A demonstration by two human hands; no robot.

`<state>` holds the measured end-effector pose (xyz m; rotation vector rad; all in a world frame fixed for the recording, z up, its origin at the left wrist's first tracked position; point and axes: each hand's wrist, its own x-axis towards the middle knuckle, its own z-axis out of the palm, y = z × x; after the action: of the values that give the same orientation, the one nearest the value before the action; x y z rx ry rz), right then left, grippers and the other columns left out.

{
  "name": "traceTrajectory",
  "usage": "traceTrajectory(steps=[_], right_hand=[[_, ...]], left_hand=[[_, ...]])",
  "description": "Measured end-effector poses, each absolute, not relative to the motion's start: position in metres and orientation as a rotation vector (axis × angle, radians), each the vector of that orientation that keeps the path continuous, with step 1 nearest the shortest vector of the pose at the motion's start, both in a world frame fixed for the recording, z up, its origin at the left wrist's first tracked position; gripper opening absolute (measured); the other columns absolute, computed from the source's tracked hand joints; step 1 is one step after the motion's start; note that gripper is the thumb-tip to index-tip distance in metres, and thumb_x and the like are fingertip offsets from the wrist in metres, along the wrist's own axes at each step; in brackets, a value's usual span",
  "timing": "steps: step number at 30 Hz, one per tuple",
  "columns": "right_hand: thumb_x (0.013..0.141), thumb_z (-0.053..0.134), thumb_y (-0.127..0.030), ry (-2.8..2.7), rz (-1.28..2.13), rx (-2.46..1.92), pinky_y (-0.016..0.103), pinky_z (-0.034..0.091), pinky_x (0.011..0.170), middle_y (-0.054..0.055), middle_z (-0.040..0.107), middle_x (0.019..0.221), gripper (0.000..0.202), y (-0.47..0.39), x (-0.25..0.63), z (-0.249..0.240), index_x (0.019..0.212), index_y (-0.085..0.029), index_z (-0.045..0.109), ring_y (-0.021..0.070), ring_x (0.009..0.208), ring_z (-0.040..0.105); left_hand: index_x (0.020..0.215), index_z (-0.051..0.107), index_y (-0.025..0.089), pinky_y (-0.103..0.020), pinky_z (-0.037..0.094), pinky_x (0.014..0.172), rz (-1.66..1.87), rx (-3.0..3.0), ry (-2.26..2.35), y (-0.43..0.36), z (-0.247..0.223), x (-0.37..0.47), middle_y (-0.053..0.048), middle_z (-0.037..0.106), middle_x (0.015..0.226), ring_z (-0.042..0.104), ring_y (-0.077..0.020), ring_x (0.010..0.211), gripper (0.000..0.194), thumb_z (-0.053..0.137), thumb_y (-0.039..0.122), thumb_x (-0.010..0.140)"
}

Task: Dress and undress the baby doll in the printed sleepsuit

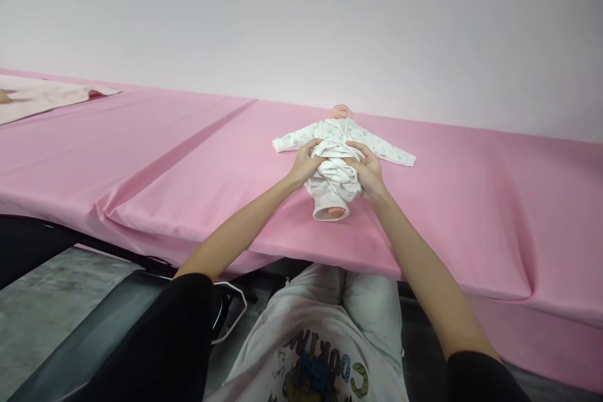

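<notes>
A baby doll [342, 112] lies on its back on the pink cloth, its head toward the wall. It is dressed in a white printed baby outfit [387, 149] with both sleeves spread out sideways. Around the doll's middle the fabric is bunched up. My left hand [306, 162] grips the bunched cloth from the left side, thumb on top. From the right, my right hand [367, 169] pinches the same folds. One foot [336, 211] of the doll shows inside the leg opening nearest me; the rest of the legs is hidden by cloth.
The table is covered by a pink cloth [198, 157] with creases, hanging over the front edge. A pale pink cloth [56, 93] lies at the far left. A white wall [301, 38] rises behind. A dark chair seat [103, 333] stands at lower left.
</notes>
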<state>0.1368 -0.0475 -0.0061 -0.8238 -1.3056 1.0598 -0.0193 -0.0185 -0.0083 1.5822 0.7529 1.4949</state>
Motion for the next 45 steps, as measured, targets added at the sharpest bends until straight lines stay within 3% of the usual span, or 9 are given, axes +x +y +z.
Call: traceTrajectory(steps=[9, 13, 17, 19, 26, 31, 36, 41, 45], right_hand=[[0.059, 0.073, -0.032, -1.228, 1.226, -0.841, 0.036, 0.052, 0.080, 0.003, 0.064, 0.104, 0.067, -0.046, 0.147, -0.001, 0.120, -0.026, 0.049, 0.0219, 0.093, 0.063], [0.060, 0.071, -0.029, -1.280, 1.209, -0.741, 0.038, 0.049, 0.088, 0.004, 0.058, 0.121, 0.054, -0.048, 0.150, 0.003, 0.111, -0.027, 0.050, 0.0228, 0.105, 0.059], [0.061, 0.063, -0.022, -1.456, 0.881, -0.729, 0.041, 0.041, 0.098, 0.007, 0.053, 0.127, 0.024, -0.047, 0.153, 0.006, 0.080, -0.021, 0.048, 0.0252, 0.120, 0.048], [0.060, 0.055, -0.019, -1.491, 0.607, -0.779, 0.042, 0.038, 0.100, 0.008, 0.053, 0.123, 0.019, -0.046, 0.152, 0.005, 0.075, -0.021, 0.043, 0.0251, 0.121, 0.046], [0.059, 0.044, -0.017, -1.428, -0.103, -0.759, 0.043, 0.044, 0.091, 0.010, 0.046, 0.112, 0.030, -0.048, 0.147, -0.011, 0.089, -0.021, 0.045, 0.0238, 0.110, 0.048], [0.056, 0.044, -0.016, -1.483, -0.301, -0.632, 0.047, 0.046, 0.085, 0.012, 0.042, 0.113, 0.049, -0.041, 0.153, -0.022, 0.105, -0.020, 0.041, 0.0281, 0.109, 0.046], [0.056, 0.046, -0.018, -1.518, -0.258, -0.726, 0.050, 0.045, 0.086, 0.014, 0.042, 0.115, 0.054, -0.032, 0.161, -0.034, 0.109, -0.021, 0.037, 0.0301, 0.110, 0.046], [0.058, 0.047, -0.021, -1.536, -0.065, -0.993, 0.049, 0.037, 0.098, 0.016, 0.044, 0.116, 0.055, -0.039, 0.161, -0.033, 0.113, -0.020, 0.040, 0.0326, 0.119, 0.041], [0.060, 0.047, -0.023, -1.665, 0.103, -1.093, 0.041, 0.043, 0.089, 0.008, 0.057, 0.095, 0.040, -0.041, 0.164, -0.018, 0.100, -0.022, 0.050, 0.0273, 0.094, 0.054]], left_hand=[[0.095, 0.062, 0.014, -0.030, 0.047, 0.080, 1.238, 1.331, 0.689, -0.017, -0.010, -0.020, -0.005, 0.068, 0.092, 0.061, -0.0170, 0.086, 0.034, 0.065, 0.016, 0.062], [0.099, 0.062, 0.014, -0.033, 0.048, 0.084, 1.174, 1.212, 0.612, -0.018, -0.012, -0.018, -0.007, 0.070, 0.094, 0.064, -0.0195, 0.090, 0.035, 0.067, 0.016, 0.065], [0.106, 0.061, 0.014, -0.034, 0.048, 0.088, 1.137, 1.153, 0.480, -0.018, -0.014, -0.019, -0.008, 0.070, 0.099, 0.065, -0.0215, 0.095, 0.042, 0.068, 0.013, 0.065], [0.114, 0.058, 0.015, -0.034, 0.049, 0.089, 1.095, 1.140, 0.409, -0.018, -0.015, -0.021, -0.009, 0.068, 0.106, 0.065, -0.0218, 0.097, 0.050, 0.068, 0.012, 0.065], [0.130, 0.048, 0.026, -0.036, 0.045, 0.099, 1.031, 1.205, 0.396, -0.025, -0.014, -0.024, -0.006, 0.054, 0.132, 0.053, -0.0242, 0.120, 0.080, 0.074, 0.008, 0.057], [0.131, 0.046, 0.023, -0.038, 0.043, 0.100, 1.054, 1.262, 0.451, -0.026, -0.018, -0.017, -0.008, 0.056, 0.128, 0.051, -0.0271, 0.120, 0.087, 0.076, 0.010, 0.051], [0.124, 0.050, 0.013, -0.034, 0.047, 0.087, 1.019, 1.502, 0.514, -0.027, -0.019, -0.015, -0.011, 0.062, 0.114, 0.058, -0.0260, 0.105, 0.075, 0.074, 0.015, 0.053], [0.125, 0.047, 0.015, -0.032, 0.046, 0.087, 1.026, 1.895, 0.564, -0.033, -0.015, -0.017, -0.010, 0.058, 0.118, 0.054, -0.0258, 0.108, 0.069, 0.069, 0.017, 0.059], [0.125, 0.045, 0.016, -0.031, 0.046, 0.083, 1.029, 1.974, 0.628, -0.036, -0.015, -0.018, -0.008, 0.058, 0.113, 0.055, -0.0242, 0.102, 0.067, 0.066, 0.017, 0.061]])
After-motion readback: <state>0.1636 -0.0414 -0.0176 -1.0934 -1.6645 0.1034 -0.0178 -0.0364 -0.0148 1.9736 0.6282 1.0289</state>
